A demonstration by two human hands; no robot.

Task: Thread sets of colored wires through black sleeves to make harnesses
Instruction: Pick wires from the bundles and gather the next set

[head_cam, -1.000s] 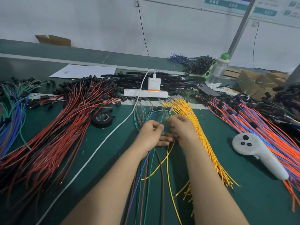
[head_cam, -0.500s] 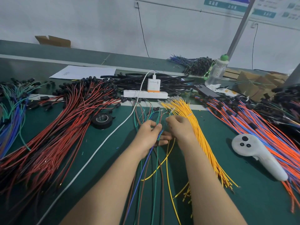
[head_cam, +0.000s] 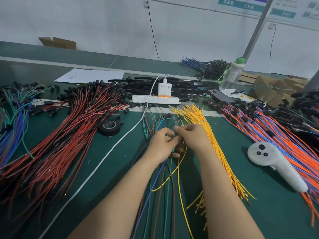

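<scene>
Left hand [head_cam: 162, 144] curled its fingers round the mixed colored wires [head_cam: 170, 171] mid-surface [head_cam: 131, 152], likely to keep the set together. Right hand [head_cam: 193, 137] pinched their ends, just beside the yellow bundle [head_cam: 219, 152]. Black sleeves [head_cam: 155, 87] lay well behind, untouched.

Wires [head_cam: 170, 173] at centre, sleeves [head_cam: 134, 86] behind the power strip [head_cam: 155, 100], tape roll [head_cam: 109, 127] before and left of it, controller [head_cam: 274, 166] well right.

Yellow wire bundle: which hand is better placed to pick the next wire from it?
Right, probably. The right hand lies against the yellow wire bundle, only its fingertips pinching wire ends. The left hand grips the gathered colored wires, farther from the bundle.
</scene>
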